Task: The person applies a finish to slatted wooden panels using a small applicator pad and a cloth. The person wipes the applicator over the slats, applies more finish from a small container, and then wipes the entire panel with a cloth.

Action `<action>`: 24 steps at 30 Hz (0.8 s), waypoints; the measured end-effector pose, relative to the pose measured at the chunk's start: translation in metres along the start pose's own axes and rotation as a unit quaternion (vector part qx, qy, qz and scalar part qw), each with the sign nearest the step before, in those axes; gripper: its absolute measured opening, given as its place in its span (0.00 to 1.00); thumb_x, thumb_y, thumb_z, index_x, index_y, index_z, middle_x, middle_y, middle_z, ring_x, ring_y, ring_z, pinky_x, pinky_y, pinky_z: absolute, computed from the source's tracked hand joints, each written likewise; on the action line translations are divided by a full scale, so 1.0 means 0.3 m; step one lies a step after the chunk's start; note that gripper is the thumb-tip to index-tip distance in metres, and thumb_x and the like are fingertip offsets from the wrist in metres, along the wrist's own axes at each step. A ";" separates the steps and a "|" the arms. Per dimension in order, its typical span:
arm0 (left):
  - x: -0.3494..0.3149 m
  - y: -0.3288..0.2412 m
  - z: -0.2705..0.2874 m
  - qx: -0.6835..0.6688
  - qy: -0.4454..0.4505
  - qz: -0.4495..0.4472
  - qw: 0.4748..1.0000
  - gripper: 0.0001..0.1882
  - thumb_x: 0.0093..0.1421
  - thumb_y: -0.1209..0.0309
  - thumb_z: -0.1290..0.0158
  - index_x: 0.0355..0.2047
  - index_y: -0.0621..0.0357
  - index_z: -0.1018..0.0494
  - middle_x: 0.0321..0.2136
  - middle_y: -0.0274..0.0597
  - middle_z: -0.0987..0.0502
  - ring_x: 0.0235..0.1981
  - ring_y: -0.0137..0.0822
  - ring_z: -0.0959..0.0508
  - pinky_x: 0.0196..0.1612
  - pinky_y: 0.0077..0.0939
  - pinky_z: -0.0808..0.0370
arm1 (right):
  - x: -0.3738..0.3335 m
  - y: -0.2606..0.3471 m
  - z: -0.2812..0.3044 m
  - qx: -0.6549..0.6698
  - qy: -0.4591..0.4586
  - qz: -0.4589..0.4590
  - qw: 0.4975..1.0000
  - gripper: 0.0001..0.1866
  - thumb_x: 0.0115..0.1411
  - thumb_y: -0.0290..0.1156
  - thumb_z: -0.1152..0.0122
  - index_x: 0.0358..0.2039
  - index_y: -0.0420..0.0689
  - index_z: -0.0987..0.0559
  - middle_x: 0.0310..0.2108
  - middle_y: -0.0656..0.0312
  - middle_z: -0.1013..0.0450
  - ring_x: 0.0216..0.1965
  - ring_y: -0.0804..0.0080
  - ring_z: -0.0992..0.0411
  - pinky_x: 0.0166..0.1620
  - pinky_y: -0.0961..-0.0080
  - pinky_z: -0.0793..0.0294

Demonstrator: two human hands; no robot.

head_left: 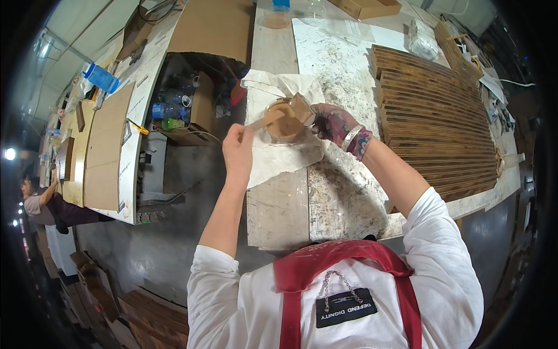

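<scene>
My left hand [238,152], bare, is closed around a flat light-brown stick [264,121]. The stick's far end reaches over a round clear tub [283,139] of brown paste. On the tub's right, my right hand [337,123] wears a flower-patterned glove and grips a small squarish, brown-smeared piece [303,109] above the rim. Its exact kind does not show, and the gloved fingertips are partly hidden. Under the tub lies a stained white cloth [290,166], spread on the worktable [279,218].
Dark-stained wooden slats [436,122] lie side by side on the right. A wrapped bundle [422,39] rests behind them. Left of my table, a box of bottles [174,110] sits below a cardboard sheet [209,29]. Another person [43,203] works at the far-left bench.
</scene>
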State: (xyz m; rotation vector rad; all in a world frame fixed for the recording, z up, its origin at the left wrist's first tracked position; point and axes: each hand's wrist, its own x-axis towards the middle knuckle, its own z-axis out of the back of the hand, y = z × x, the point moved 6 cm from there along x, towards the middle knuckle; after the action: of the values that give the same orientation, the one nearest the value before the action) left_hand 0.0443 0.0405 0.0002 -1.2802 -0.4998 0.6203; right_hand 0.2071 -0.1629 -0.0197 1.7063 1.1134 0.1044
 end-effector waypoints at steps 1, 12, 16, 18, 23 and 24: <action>-0.010 0.003 0.003 -0.072 -0.003 0.039 0.997 0.08 0.65 0.69 0.50 0.28 0.56 0.31 0.20 0.28 0.33 0.22 0.24 0.37 0.29 0.23 0.37 | -0.020 -0.012 -0.004 0.031 -0.013 -0.005 0.999 0.13 0.67 0.35 0.48 0.44 0.41 0.21 0.32 0.59 0.22 0.26 0.70 0.25 0.32 0.74 0.21; -0.121 0.033 -0.108 -0.373 0.003 0.199 0.906 0.08 0.65 0.71 0.50 0.27 0.52 0.35 0.22 0.27 0.35 0.23 0.21 0.37 0.27 0.18 0.40 | -0.037 -0.035 -0.122 0.115 -0.081 -0.037 0.989 0.12 0.67 0.36 0.46 0.42 0.42 0.21 0.30 0.59 0.23 0.24 0.71 0.26 0.27 0.76 0.22; -0.135 0.041 -0.139 -0.393 0.014 0.195 0.898 0.08 0.66 0.71 0.51 0.28 0.52 0.34 0.21 0.27 0.36 0.23 0.22 0.37 0.28 0.19 0.39 | -0.050 -0.026 -0.182 0.138 -0.075 -0.036 0.987 0.14 0.67 0.38 0.46 0.43 0.42 0.22 0.31 0.58 0.24 0.25 0.71 0.27 0.34 0.72 0.19; -0.145 0.069 -0.160 -0.378 0.011 0.190 0.906 0.07 0.66 0.70 0.50 0.30 0.53 0.34 0.23 0.28 0.36 0.24 0.22 0.37 0.28 0.19 0.38 | -0.055 -0.026 -0.202 0.140 -0.074 -0.034 0.987 0.14 0.67 0.39 0.46 0.44 0.42 0.23 0.32 0.58 0.24 0.25 0.71 0.27 0.34 0.72 0.19; -0.129 0.081 -0.164 -0.313 -0.018 0.139 0.939 0.08 0.67 0.70 0.51 0.30 0.53 0.35 0.22 0.28 0.36 0.24 0.21 0.37 0.28 0.19 0.38 | -0.051 -0.059 -0.178 0.159 -0.009 -0.060 0.985 0.15 0.68 0.40 0.48 0.45 0.42 0.24 0.31 0.58 0.24 0.23 0.75 0.29 0.27 0.80 0.25; -0.127 0.079 -0.164 -0.317 -0.023 0.135 0.939 0.08 0.67 0.70 0.51 0.30 0.53 0.35 0.22 0.28 0.36 0.24 0.21 0.37 0.28 0.19 0.38 | -0.055 -0.056 -0.187 0.180 0.036 -0.075 0.980 0.15 0.68 0.41 0.48 0.45 0.42 0.24 0.31 0.58 0.24 0.22 0.76 0.30 0.25 0.82 0.27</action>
State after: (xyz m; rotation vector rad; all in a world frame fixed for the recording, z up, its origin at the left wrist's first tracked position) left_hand 0.0450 -0.0166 -0.0340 -1.9735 -0.5929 0.7486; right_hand 0.1566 -0.1347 -0.0007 1.9406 1.3737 -0.1396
